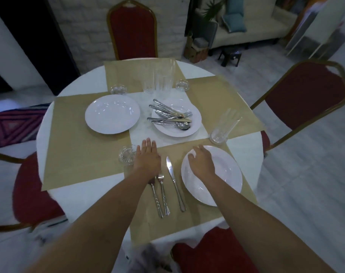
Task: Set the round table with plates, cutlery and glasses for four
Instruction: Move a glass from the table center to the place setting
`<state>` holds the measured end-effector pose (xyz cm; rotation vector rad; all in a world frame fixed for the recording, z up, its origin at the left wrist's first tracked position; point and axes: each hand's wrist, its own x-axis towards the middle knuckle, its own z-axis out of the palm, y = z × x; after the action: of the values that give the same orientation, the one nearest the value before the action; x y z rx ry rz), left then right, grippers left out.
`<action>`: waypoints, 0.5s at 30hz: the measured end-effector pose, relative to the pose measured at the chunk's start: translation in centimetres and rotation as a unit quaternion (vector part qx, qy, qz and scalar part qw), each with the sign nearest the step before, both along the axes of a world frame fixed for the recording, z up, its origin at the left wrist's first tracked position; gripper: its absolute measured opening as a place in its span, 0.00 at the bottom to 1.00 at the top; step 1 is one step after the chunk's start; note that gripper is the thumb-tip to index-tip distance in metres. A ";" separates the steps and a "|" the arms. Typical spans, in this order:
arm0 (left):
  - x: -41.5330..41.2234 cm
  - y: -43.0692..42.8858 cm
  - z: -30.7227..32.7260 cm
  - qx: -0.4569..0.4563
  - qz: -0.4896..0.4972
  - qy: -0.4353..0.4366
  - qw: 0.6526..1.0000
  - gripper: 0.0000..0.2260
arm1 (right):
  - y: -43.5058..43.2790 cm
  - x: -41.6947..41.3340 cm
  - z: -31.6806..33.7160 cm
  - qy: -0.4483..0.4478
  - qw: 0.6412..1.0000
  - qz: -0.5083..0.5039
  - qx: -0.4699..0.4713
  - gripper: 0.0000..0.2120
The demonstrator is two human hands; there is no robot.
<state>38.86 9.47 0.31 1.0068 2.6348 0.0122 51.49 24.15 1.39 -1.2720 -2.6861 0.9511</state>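
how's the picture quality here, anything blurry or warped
Head view: dim, bluish light; the tall glasses are smeared with blur while the cutlery pile is sharp; soft glare on the left plate; the wide lens bends the right chair outward.

The plates [112,114] are shiny and smooth. The knife [174,182] is shiny metal. The mats [85,154] look dull, like paper. The glasses [219,133] are clear.

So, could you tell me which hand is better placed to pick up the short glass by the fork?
Left. The left hand lies open beside the short glass, while the right hand grips the near plate's rim, with the knife and fork between it and the glass.
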 end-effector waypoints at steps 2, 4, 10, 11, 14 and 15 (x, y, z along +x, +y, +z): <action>0.5 -1.6 0.4 -0.006 0.017 0.006 1.000 0.25 | -1.4 0.3 0.1 -0.040 0.998 0.056 0.018 0.21; 1.1 -3.3 0.7 -0.012 0.028 0.008 0.999 0.26 | -2.8 0.5 -0.1 -0.066 0.990 0.112 0.047 0.18; 2.7 -7.9 1.4 -0.021 0.039 -0.006 0.999 0.27 | -6.8 -0.4 0.3 -0.129 0.968 0.208 0.052 0.22; 2.8 -8.5 1.5 -0.021 0.044 -0.017 0.999 0.27 | -7.3 -0.7 0.4 -0.136 0.966 0.215 0.047 0.24; 2.9 -10.3 1.6 -0.036 0.050 -0.019 0.998 0.27 | -8.6 -1.7 0.2 -0.136 0.960 0.238 0.056 0.20; 2.9 -11.0 1.6 -0.039 0.056 -0.019 0.997 0.27 | -8.9 -2.0 0.1 -0.136 0.959 0.242 0.059 0.19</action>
<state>41.80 -1.48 1.90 0.8253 2.6307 -0.0452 49.51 15.24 1.50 -0.7814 -3.3006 0.6590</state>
